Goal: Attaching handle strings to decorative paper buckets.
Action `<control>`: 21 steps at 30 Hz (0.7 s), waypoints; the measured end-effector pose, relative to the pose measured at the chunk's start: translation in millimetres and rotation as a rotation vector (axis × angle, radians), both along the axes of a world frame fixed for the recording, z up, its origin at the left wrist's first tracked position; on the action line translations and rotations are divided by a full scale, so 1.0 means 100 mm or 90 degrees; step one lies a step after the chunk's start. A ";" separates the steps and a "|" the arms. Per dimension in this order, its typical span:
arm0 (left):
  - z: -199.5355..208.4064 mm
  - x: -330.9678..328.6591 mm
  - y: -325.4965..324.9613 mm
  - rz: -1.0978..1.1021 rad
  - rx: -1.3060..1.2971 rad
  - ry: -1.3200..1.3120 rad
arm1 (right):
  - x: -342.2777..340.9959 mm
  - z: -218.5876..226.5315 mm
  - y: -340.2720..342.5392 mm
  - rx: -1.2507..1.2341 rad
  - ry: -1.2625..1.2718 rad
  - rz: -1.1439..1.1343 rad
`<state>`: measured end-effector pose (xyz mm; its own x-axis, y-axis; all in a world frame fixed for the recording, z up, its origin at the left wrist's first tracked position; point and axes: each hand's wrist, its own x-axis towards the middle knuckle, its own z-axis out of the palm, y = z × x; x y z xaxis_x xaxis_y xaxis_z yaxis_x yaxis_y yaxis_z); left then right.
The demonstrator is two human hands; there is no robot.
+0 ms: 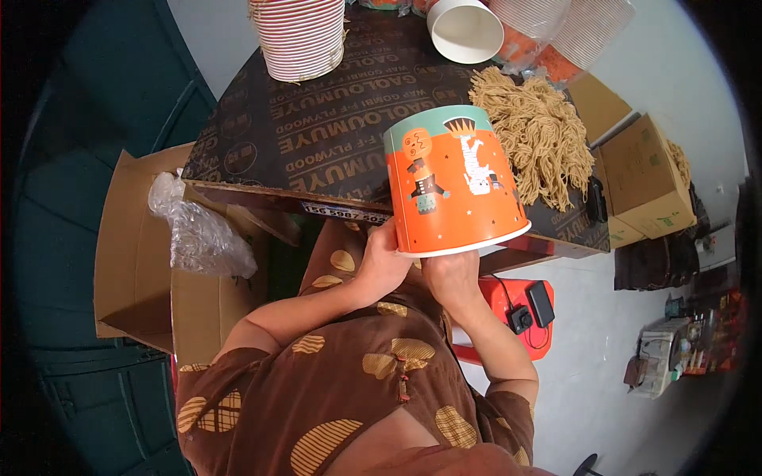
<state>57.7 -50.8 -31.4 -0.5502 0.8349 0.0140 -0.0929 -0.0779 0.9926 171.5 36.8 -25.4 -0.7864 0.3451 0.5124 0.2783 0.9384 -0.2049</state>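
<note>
A large orange paper bucket [460,186] with a green band and cartoon figures is held up at the near edge of the table. It is tilted, its white rolled rim toward me. My left hand [384,264] grips the bucket's lower left side by the rim. Just under the rim is my right hand [452,278], its fingers hidden by the bucket, perhaps inside its mouth. Behind the bucket to the right lies a heap of tan shredded paper strands [536,135].
A stack of nested paper buckets [300,40] stands at the far left of the dark plywood table [333,103]. One white bucket [466,33] lies on its side. Cardboard boxes [647,170] flank the table; a red stool [496,297] carries small black devices.
</note>
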 end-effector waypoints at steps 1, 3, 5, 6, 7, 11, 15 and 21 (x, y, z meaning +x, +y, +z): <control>0.02 -0.01 0.00 -0.001 0.000 0.001 | 0.00 -0.01 0.03 0.000 0.001 -0.001; 0.05 -0.04 0.00 -0.047 -0.030 -0.066 | -0.02 0.00 0.09 -0.023 0.025 0.001; 0.05 -0.06 0.04 -0.035 -0.003 -0.097 | -0.06 0.11 0.13 -0.082 0.111 -0.020; 0.07 -0.07 0.07 -0.023 0.023 -0.129 | -0.08 0.14 0.14 -0.124 0.171 -0.036; 0.11 -0.12 0.09 -0.031 -0.017 -0.116 | -0.06 0.14 0.16 -0.218 0.197 -0.052; 0.05 -0.18 0.21 -0.063 0.057 -0.186 | -0.02 0.13 0.20 -0.453 0.272 -0.084; 0.21 -0.21 0.27 -0.108 0.159 -0.318 | -0.02 0.25 0.21 -0.691 0.328 -0.052; 0.23 -0.28 0.20 -0.092 0.226 -0.431 | -0.06 0.30 0.26 -0.774 0.346 -0.032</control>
<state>29.9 -31.0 -8.1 -0.4204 0.9073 -0.0064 -0.7036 -0.3215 0.6337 166.0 62.5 5.0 -0.5547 0.8257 0.1029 -0.0764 0.0726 -0.9944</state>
